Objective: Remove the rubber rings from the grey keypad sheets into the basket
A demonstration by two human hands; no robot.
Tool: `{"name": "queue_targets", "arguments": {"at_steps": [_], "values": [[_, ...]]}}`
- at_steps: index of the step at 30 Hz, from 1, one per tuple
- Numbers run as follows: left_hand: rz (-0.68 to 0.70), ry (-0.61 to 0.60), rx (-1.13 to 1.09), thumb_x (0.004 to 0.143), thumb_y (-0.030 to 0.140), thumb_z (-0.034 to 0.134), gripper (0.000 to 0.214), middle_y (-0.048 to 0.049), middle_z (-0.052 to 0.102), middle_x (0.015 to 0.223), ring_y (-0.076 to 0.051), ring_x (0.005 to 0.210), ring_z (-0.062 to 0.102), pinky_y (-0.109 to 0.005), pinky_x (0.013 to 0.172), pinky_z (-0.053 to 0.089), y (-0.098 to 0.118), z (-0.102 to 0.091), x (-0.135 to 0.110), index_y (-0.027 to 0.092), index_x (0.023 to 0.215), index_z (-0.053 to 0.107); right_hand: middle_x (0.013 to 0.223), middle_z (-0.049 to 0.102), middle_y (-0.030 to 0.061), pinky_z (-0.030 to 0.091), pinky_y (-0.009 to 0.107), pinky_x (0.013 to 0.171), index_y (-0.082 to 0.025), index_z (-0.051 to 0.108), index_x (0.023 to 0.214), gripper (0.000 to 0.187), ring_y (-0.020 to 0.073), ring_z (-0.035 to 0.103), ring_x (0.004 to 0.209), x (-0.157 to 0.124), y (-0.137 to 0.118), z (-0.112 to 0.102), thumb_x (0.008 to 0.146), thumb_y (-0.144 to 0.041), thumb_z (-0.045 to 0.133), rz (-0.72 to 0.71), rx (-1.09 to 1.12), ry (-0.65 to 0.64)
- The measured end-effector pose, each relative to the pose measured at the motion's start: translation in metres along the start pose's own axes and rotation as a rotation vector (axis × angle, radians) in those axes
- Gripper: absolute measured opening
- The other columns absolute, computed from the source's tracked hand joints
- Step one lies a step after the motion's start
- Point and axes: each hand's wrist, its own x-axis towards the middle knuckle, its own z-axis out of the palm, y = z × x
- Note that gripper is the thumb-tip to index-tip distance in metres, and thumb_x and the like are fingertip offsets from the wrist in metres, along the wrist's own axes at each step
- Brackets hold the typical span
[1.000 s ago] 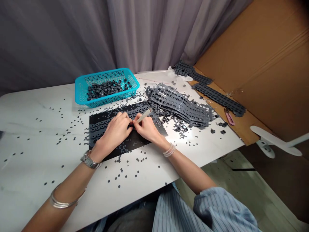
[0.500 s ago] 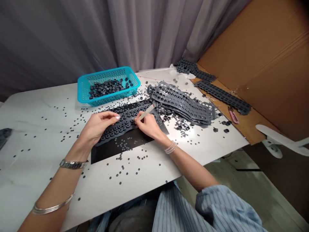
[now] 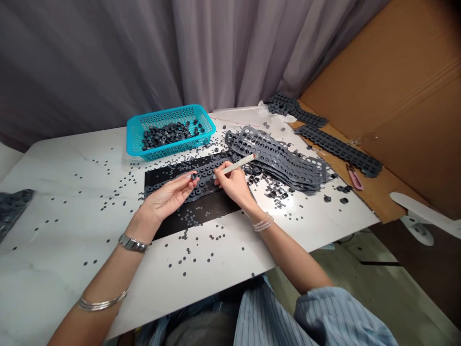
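A grey pleated curtain (image 3: 144, 62) hangs from above, directly beyond the left hand (image 3: 167, 197) and the right hand (image 3: 232, 185). A brown corrugated cardboard sheet (image 3: 389, 96) stands beyond and to the right of the right hand, angled against the curtain. A white marble-patterned table (image 3: 65, 163) extends beneath both hands. A pale floor (image 3: 360, 278) lies below and right of the right hand. A white plastic stand (image 3: 414, 211) sits farther right. Lighting is soft and even.
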Motion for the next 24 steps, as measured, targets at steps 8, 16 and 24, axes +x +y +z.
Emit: {"name": "queue_targets", "arguments": {"at_steps": [8, 16, 24], "values": [[0.068, -0.056, 0.113, 0.068, 0.01, 0.055, 0.012, -0.0139, 0.065, 0.089, -0.021, 0.087, 0.065, -0.028, 0.065, 0.054, 0.008, 0.001, 0.0, 0.014, 0.075, 0.064, 0.061, 0.062, -0.003, 0.041, 0.026, 0.061, -0.023, 0.052, 0.072, 0.02, 0.0152, 0.057, 0.058, -0.002, -0.004, 0.004, 0.089, -0.032, 0.052, -0.089, -0.17, -0.055], [0.65, 0.064, 1.281, 0.07, 0.019, 0.068, 0.017, -0.0038, 0.064, 0.083, -0.022, 0.082, 0.058, -0.035, 0.082, 0.044, -0.009, 0.008, 0.011, 0.021, 0.085, 0.075, 0.061, 0.06, -0.0029, 0.038, 0.027, 0.062, -0.023, 0.052, 0.073, 0.017, 0.0158, 0.056, 0.059, -0.002, -0.002, 0.011, 0.089, -0.028, 0.051, -0.144, -0.226, -0.136], [0.754, -0.004, 1.54, 0.079, 0.021, 0.059, 0.014, -0.0109, 0.064, 0.095, -0.03, 0.098, 0.056, -0.043, 0.093, 0.042, -0.02, 0.007, 0.027, 0.02, 0.086, 0.072, 0.067, 0.06, -0.0024, 0.036, 0.026, 0.062, -0.023, 0.051, 0.075, 0.015, 0.0153, 0.056, 0.061, -0.002, 0.002, 0.014, 0.09, -0.026, 0.051, -0.195, -0.28, -0.135]]}}
